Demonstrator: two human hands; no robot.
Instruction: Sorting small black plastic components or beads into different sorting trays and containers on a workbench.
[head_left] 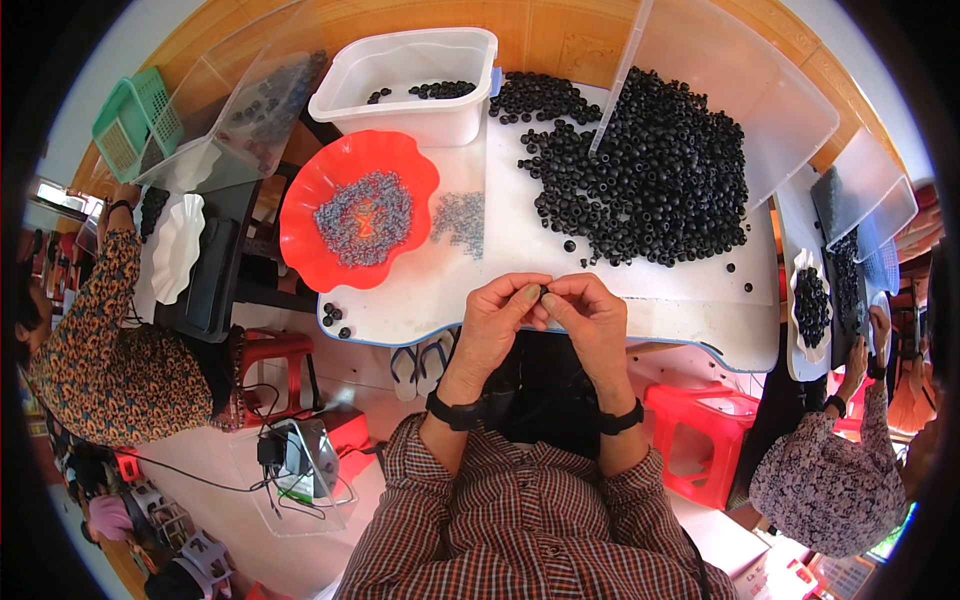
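My left hand (490, 322) and my right hand (592, 318) meet over the near edge of the white table (390, 312). Thumbs and fingertips of both are closed around one small black part (543, 291), mostly hidden by the fingers. Beyond them spreads a big heap of small round black hollow parts (640, 170), spilling from a clear plastic bin (780, 110) tipped on its side. On the left, a red scalloped tray (300, 240) holds many tiny grey pieces (365, 215). More grey pieces (460, 222) lie loose beside it.
A white tub (400, 115) with some black parts stands behind the red tray. Several black parts (335, 320) sit at the table's left corner. Co-workers (120, 340) (830, 480) sit on both sides. Red stools (700, 440) and a clear box with cables (295, 470) are on the floor.
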